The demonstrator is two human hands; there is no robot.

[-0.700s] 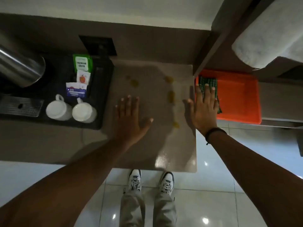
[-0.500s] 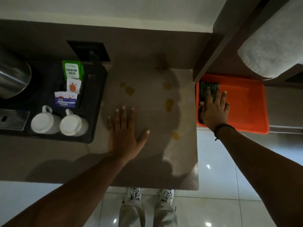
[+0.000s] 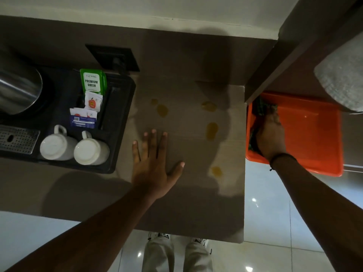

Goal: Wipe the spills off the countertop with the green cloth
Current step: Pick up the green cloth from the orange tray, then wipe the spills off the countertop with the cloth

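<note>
Several yellow spills (image 3: pixel 211 130) dot the brown countertop (image 3: pixel 188 193), toward its far and right parts. My left hand (image 3: pixel 153 165) lies flat on the countertop, fingers spread, left of the spills. The green cloth (image 3: pixel 260 109) sits at the left end of an orange tray (image 3: pixel 314 134) beside the counter's right edge. My right hand (image 3: pixel 270 136) is down on the cloth with its fingers curled into it, hiding most of it. A black band circles that wrist.
A black tray (image 3: pixel 121 114) at the left holds two upturned white mugs (image 3: pixel 75 147), tea sachets (image 3: pixel 92 95) and a steel kettle (image 3: pixel 19 89). A wall socket (image 3: pixel 113 57) sits behind it. A grey towel (image 3: pixel 341 81) hangs upper right. Tiled floor lies below.
My right hand moved from the counter's right edge into the orange tray and curled its fingers onto the green cloth. My left hand stayed flat on the counter.
</note>
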